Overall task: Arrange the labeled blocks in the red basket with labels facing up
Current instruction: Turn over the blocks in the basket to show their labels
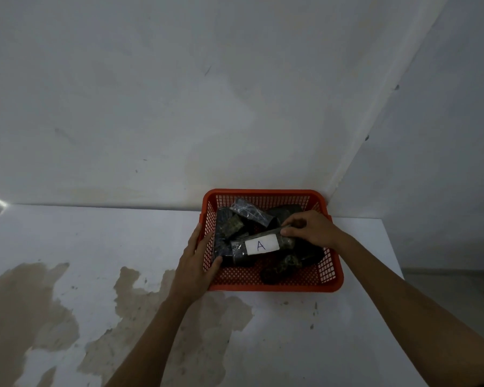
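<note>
A red mesh basket (330,272) stands on the white table near the wall corner. Inside it lie several dark blocks wrapped in plastic, piled at odd angles. One block (239,251) lies across the middle with a white label reading "A" (261,245) facing up. My right hand (310,229) pinches the right end of that block. My left hand (196,261) wraps the basket's left wall, thumb inside touching the block's left end. Another wrapped block (249,212) leans at the back, no label showing.
The table (95,247) is white with large brown stains across its near left part. A pale wall rises right behind the basket, and a wall corner stands at the right. The table's right edge runs just beyond the basket.
</note>
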Motion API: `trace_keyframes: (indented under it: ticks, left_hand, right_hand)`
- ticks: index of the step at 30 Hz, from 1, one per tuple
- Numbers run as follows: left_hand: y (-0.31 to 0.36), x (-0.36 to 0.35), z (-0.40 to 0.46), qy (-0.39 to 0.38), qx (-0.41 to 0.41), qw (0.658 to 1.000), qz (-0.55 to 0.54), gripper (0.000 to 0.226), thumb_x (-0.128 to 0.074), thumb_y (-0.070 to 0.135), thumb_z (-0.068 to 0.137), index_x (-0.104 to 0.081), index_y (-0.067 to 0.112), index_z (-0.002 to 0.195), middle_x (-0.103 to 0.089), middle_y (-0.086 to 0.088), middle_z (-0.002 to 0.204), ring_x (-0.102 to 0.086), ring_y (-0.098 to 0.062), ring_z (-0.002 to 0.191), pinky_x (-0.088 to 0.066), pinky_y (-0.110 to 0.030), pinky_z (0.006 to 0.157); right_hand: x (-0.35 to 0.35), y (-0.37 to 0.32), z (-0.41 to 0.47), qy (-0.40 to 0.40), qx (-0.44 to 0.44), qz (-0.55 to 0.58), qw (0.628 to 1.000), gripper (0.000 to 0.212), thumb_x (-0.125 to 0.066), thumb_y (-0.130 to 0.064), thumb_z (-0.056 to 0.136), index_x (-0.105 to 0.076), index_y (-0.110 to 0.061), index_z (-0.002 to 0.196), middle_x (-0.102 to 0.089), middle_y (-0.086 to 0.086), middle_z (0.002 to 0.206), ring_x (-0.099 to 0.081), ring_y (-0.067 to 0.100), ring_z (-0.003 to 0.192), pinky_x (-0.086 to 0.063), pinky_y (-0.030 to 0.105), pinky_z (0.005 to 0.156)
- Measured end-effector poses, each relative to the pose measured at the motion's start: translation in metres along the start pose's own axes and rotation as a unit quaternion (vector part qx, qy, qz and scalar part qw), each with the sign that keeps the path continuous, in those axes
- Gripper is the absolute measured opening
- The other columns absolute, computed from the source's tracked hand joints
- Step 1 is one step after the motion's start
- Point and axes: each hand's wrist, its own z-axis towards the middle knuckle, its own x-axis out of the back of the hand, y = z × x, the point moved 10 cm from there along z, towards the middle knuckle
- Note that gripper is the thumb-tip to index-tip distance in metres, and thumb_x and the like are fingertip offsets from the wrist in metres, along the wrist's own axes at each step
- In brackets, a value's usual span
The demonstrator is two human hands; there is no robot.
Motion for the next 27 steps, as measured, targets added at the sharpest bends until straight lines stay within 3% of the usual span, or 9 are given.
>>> trace_keyframes:
  ticks: [5,7,9,11,15,18,27]
  left_hand:
    - [-0.001,0.013,0.0,0.001,0.012,0.999,0.046,0.062,-0.042,0.059,0.088,-0.033,0.029,0.142,-0.033,0.002,0.153,-0.028,-0.019,0.14,-0.032,-0.05,0.111]
    - [0.004,0.019,-0.004,-0.005,-0.015,0.996,0.087,0.064,-0.044,0.064,0.085,-0.041,0.028,0.138,-0.042,0.001,0.147,-0.028,-0.022,0.14,-0.03,-0.052,0.111]
    - [0.011,0.017,-0.005,-0.019,-0.055,0.99,0.126,0.065,-0.047,0.068,0.081,-0.051,0.027,0.131,-0.049,0.002,0.142,-0.028,-0.024,0.14,-0.027,-0.052,0.111]
    - [0.016,0.012,-0.004,-0.035,-0.081,0.984,0.153,0.062,-0.048,0.07,0.078,-0.057,0.029,0.124,-0.054,0.003,0.136,-0.028,-0.025,0.141,-0.023,-0.054,0.112]
    - [0.017,0.006,-0.003,-0.069,-0.08,0.973,0.208,0.067,-0.042,0.076,0.075,-0.059,0.033,0.122,-0.055,0.006,0.134,-0.023,-0.027,0.143,-0.007,-0.052,0.115]
    - [0.015,0.003,-0.003,-0.092,-0.078,0.964,0.237,0.066,-0.043,0.075,0.075,-0.059,0.034,0.124,-0.055,0.007,0.136,-0.017,-0.025,0.145,0.002,-0.052,0.116]
    - [0.011,-0.001,-0.002,-0.126,-0.062,0.951,0.274,0.056,-0.049,0.068,0.078,-0.059,0.037,0.123,-0.052,0.005,0.139,-0.009,-0.026,0.146,0.01,-0.057,0.113]
  right_hand:
    - [-0.033,-0.028,-0.002,-0.033,0.026,-0.021,0.999,0.023,-0.072,-0.049,0.081,-0.077,-0.034,0.097,-0.074,-0.014,0.095,-0.066,0.001,0.089,-0.052,0.025,0.079]
    - [-0.05,-0.038,-0.002,-0.034,0.036,-0.049,0.998,0.027,-0.071,-0.054,0.08,-0.077,-0.034,0.096,-0.075,-0.015,0.098,-0.067,0.001,0.091,-0.053,0.03,0.087]
    - [-0.06,-0.04,0.002,-0.027,0.031,-0.098,0.994,0.033,-0.068,-0.06,0.08,-0.077,-0.034,0.097,-0.074,-0.013,0.106,-0.065,0.008,0.101,-0.044,0.04,0.102]
    - [-0.062,-0.037,0.003,-0.017,0.02,-0.151,0.988,0.035,-0.064,-0.064,0.081,-0.076,-0.035,0.097,-0.072,-0.011,0.112,-0.061,0.016,0.109,-0.029,0.046,0.107]
    - [-0.07,-0.036,-0.001,-0.019,0.03,-0.238,0.971,0.041,-0.057,-0.067,0.083,-0.076,-0.035,0.099,-0.074,-0.009,0.102,-0.062,0.016,0.097,-0.027,0.041,0.096]
    - [-0.073,-0.038,-0.002,-0.013,0.04,-0.276,0.96,0.043,-0.052,-0.068,0.085,-0.075,-0.035,0.101,-0.074,-0.008,0.094,-0.06,0.016,0.092,-0.029,0.043,0.1]
    - [-0.086,-0.036,-0.001,-0.018,0.068,-0.404,0.912,0.05,-0.04,-0.067,0.091,-0.072,-0.035,0.112,-0.071,0.0,0.104,-0.054,0.023,0.1,-0.029,0.043,0.096]
